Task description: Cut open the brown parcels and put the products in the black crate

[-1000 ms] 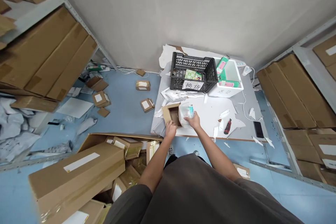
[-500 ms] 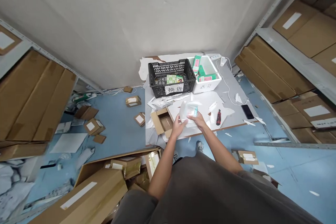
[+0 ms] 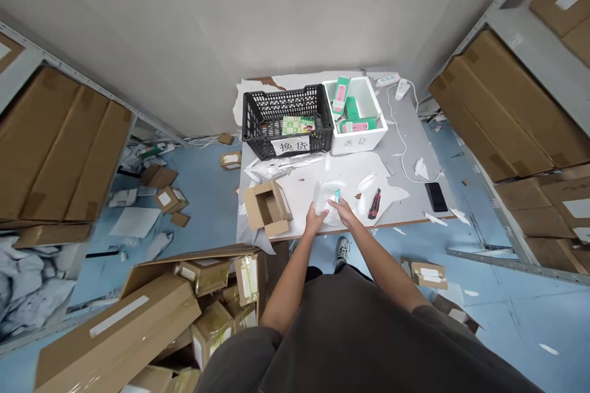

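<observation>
Head view: held a pale translucent package (image 3: 326,189) in both hands, above the front part of the desk (image 3: 424,153). Could not tell of any contact between package and surface. Had the fingers of the left hand (image 3: 315,221) curled onto the package's near left side, and the fingers of the right hand (image 3: 343,212) closed on the near right side, next to a small turquoise patch (too small and bright to read any print there).

Just left of the hands, saw an open cardboard box (image 3: 253,207) with flaps spread, standing at the desk's front left. To the right, noted a red and black cutter (image 3: 375,204) lying among torn paper scraps (image 3: 366,182), and farther right, near the edge, a dark phone (image 3: 436,196).

Farther back, found a black mesh crate (image 3: 325,135) with a handwritten label on the front and a green and white packet (image 3: 297,125) inside; right beside it, a white bin (image 3: 375,138) with green and pink packs (image 3: 340,95). Behind the bin, at the back right, spotted a power strip (image 3: 387,80).

Down at lower left, saw a long labelled carton (image 3: 120,331) beside smaller taped boxes (image 3: 212,326).
</observation>
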`<state>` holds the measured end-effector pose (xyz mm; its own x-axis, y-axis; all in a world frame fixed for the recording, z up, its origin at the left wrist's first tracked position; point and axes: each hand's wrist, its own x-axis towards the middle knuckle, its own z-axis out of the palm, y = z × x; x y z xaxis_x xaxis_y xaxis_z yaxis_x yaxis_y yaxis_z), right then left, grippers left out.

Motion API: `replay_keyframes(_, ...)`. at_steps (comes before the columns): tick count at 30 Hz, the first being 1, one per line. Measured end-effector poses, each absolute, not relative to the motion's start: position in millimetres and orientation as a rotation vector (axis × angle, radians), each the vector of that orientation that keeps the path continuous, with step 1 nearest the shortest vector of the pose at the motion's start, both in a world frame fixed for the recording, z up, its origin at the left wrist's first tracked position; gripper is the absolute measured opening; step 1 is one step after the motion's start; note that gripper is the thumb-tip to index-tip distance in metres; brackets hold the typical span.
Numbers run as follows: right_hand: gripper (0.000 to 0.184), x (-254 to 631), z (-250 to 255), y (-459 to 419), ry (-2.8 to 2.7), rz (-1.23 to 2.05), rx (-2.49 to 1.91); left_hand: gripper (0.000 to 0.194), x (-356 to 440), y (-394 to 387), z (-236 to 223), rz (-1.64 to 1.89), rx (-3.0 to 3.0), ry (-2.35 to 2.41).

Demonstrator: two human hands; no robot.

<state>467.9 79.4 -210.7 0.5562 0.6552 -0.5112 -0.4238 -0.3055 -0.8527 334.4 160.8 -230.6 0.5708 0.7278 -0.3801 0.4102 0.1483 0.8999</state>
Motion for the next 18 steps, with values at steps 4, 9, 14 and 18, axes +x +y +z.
replay_keyframes(4, 0.052, 476.7, -270.1, 86.0, -0.173, 1.131, -1.622, 0.053, 341.2, 164.5, -281.2, 0.172, 1.465, 1.162)
replay_keyframes(9, 0.037, 484.9, -327.4, 91.5, -0.249, 1.087, -1.998, 0.051, 345.8, 167.4, -323.4, 0.004, 1.57, 1.238)
replay_keyframes(14, 0.041, 484.6, -347.5, 95.2, -0.295, 0.976, -2.274, 0.069, 350.2, 158.0, -328.8, 0.032, 1.871, 1.399)
replay_keyframes(18, 0.04, 486.5, -344.7, 95.3, -0.293, 0.967, -2.276, 0.062, 356.3, 158.2, -324.7, 0.089, 2.062, 1.269)
